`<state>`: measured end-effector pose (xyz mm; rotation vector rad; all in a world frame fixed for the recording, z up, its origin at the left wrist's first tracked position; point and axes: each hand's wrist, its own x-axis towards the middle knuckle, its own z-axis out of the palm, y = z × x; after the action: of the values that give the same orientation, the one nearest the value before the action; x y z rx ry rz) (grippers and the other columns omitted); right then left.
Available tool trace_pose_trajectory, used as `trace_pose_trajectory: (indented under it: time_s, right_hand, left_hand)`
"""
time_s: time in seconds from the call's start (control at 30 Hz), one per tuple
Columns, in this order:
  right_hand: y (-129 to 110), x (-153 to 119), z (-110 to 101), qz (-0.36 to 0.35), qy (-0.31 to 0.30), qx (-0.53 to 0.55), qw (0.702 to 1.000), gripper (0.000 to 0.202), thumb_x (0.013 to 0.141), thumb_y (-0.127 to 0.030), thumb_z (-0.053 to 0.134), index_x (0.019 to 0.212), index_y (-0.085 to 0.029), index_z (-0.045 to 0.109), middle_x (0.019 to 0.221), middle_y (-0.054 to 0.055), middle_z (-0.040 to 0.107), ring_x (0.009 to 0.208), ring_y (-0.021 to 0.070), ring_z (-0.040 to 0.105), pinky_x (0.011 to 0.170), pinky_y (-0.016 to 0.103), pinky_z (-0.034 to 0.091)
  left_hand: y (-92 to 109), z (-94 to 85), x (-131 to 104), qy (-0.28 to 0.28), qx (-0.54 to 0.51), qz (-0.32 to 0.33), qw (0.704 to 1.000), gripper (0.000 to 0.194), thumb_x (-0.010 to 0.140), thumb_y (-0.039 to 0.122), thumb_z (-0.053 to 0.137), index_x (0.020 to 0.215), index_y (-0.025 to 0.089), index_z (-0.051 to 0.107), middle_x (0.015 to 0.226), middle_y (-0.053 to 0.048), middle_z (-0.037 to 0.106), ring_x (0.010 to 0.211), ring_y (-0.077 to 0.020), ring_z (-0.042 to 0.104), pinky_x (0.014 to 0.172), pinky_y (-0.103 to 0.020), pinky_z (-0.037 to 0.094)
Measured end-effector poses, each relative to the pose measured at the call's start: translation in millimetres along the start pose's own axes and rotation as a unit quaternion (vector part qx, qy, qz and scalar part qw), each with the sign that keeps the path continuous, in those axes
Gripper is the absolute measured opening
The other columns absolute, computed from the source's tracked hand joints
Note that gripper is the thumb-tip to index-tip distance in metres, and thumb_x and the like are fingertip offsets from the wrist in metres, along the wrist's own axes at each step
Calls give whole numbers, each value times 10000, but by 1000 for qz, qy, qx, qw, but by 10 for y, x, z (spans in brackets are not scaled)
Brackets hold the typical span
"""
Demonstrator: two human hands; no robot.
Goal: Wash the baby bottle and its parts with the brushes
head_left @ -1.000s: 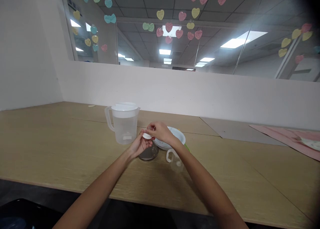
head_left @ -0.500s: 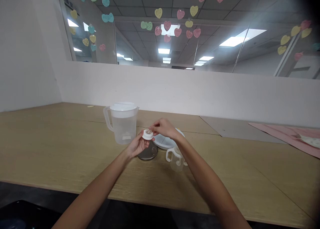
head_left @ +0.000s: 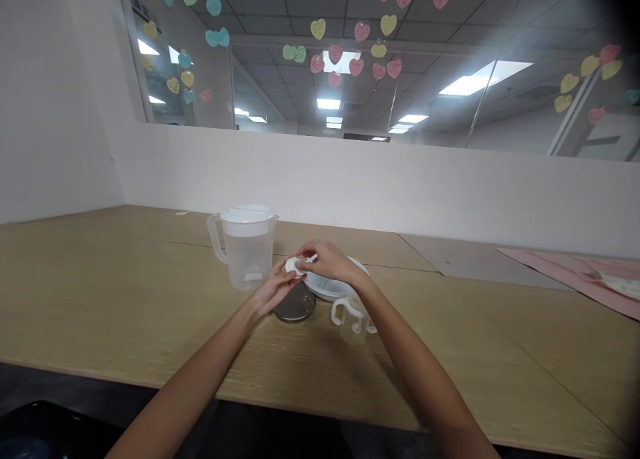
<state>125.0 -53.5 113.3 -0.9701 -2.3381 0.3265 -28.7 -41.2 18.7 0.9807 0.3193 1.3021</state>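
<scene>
My left hand (head_left: 273,290) pinches a white bottle collar (head_left: 293,267), a small ring that looks like the top of a baby bottle, above the table. From the right, my right hand (head_left: 325,260) has its thumb and fingers closed on the same collar. These fingers cover its opening, so the clear piece inside is mostly hidden. Below the hands lies a round grey metal dish (head_left: 296,305). A clear baby bottle (head_left: 354,329) with white side handles stands upright under my right forearm, which partly covers it.
A translucent lidded pitcher (head_left: 250,259) stands left of my hands. Behind my right hand lies a white divided plate (head_left: 327,287), partly covered. Grey (head_left: 485,262) and pink mats (head_left: 565,272) lie at the right. A white wall (head_left: 320,179) with a window closes off the table's back.
My right thumb and fingers have moved down and left onto the collar, covering the clear piece that showed before. The collar has tilted slightly. The other things on the table stay put.
</scene>
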Motion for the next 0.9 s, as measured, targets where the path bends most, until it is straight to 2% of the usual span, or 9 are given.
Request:
trace_pose_trajectory:
  time_s: [0.07, 0.2, 0.47, 0.6, 0.67, 0.73, 0.83, 0.9]
  right_hand:
    - [-1, -1, 4, 20, -5, -5, 1000, 135, 700, -227, 586, 791, -151, 649, 764, 31, 632, 692, 121, 548, 623, 215, 388]
    - [26, 7, 14, 18, -2, 15, 1000, 119, 719, -229, 566, 726, -135, 638, 687, 22, 629, 639, 106, 547, 605, 211, 386]
    - [140, 38, 28, 62, 0, 175, 983, 161, 736, -245, 549, 763, -102, 618, 671, 47, 637, 615, 116, 596, 556, 202, 436]
    - [50, 24, -19, 51, 7, 135, 989, 133, 713, -231, 558, 745, -115, 615, 669, 34, 633, 602, 109, 585, 563, 203, 430]
    - [-11, -9, -131, 37, 26, 92, 995, 140, 709, -246, 553, 736, -123, 614, 684, 29, 630, 617, 108, 574, 580, 208, 423]
    - [-53, -77, -319, 35, 62, 49, 996, 156, 704, -266, 551, 736, -126, 612, 703, 31, 624, 653, 113, 564, 601, 214, 417]
    - [-63, -250, -668, 52, 80, 21, 995, 154, 694, -256, 546, 761, -131, 606, 743, 36, 621, 694, 119, 556, 632, 223, 416]
    - [-41, -389, -861, 71, 54, 18, 996, 170, 685, -246, 545, 796, -136, 613, 747, 36, 621, 695, 124, 557, 626, 226, 416]
  left_hand:
    - [-3, -2, 2, 5, 14, 5, 1000, 446, 611, 14, 647, 1013, 157, 517, 956, -28, 623, 881, -120, 583, 851, -250, 441]
    - [5, -22, 6, 15, 33, 7, 999, 432, 585, 16, 667, 966, 153, 519, 891, -13, 629, 821, -107, 595, 789, -213, 457]
    - [40, 1, -4, 3, -8, 12, 1000, 420, 562, 47, 690, 940, 124, 525, 945, -45, 623, 869, -141, 591, 799, -229, 464]
    - [43, 10, 4, -3, -14, 15, 1000, 391, 607, 84, 670, 969, 147, 539, 1000, -52, 616, 935, -173, 573, 857, -308, 445]
    - [22, 33, -10, -23, -2, 0, 1000, 401, 645, 160, 655, 1028, 160, 533, 1039, -75, 608, 976, -216, 558, 878, -383, 423]
    - [-28, 87, -58, -16, 55, 8, 998, 402, 681, 233, 625, 1065, 162, 534, 1010, -96, 623, 978, -247, 557, 887, -423, 396]
    - [-144, 229, -187, 23, 218, 98, 971, 390, 666, 211, 629, 1051, 172, 573, 993, -93, 630, 1056, -257, 500, 963, -403, 313]
    - [-232, 341, -276, -7, 317, 151, 936, 387, 608, 169, 671, 991, 177, 615, 1043, -92, 608, 1132, -266, 427, 1024, -390, 226]
